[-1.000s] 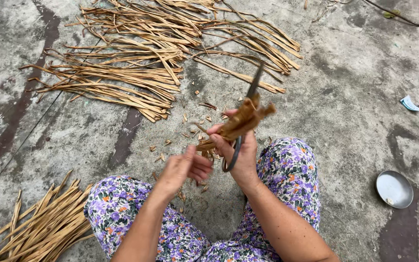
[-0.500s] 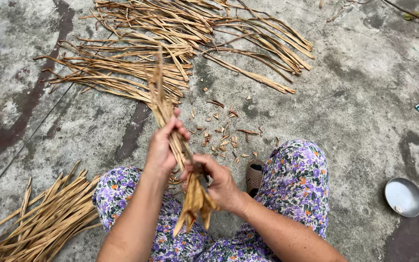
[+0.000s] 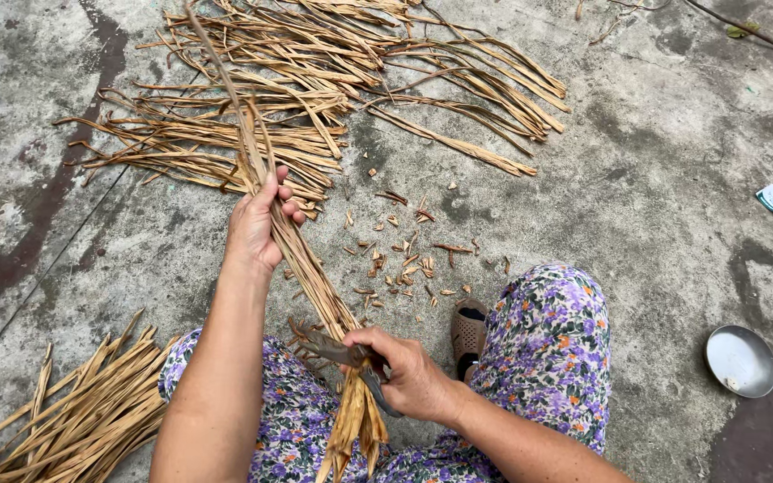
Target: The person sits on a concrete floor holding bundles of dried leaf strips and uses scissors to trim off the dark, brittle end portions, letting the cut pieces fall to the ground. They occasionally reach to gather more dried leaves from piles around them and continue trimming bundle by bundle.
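My left hand [image 3: 259,225] grips a bundle of long dry plant strips [image 3: 301,268] partway along its length, above the concrete floor. The bundle runs diagonally from the upper left down between my knees. My right hand [image 3: 409,371] holds dark scissors [image 3: 351,358], whose blades lie across the bundle near its thick lower end. Floral-patterned trousers [image 3: 547,349] cover my legs, and a brown sandal [image 3: 469,333] shows by my right knee.
A large heap of dry strips [image 3: 333,80] is spread on the floor ahead. A second pile of strips [image 3: 73,420] lies at the lower left. Small cut scraps [image 3: 404,255] litter the floor. A round metal dish [image 3: 741,360] sits at the right.
The bundle has been stretched out longer; my left hand slid up along it away from me. My right hand has brought the scissors against the bundle's lower end.
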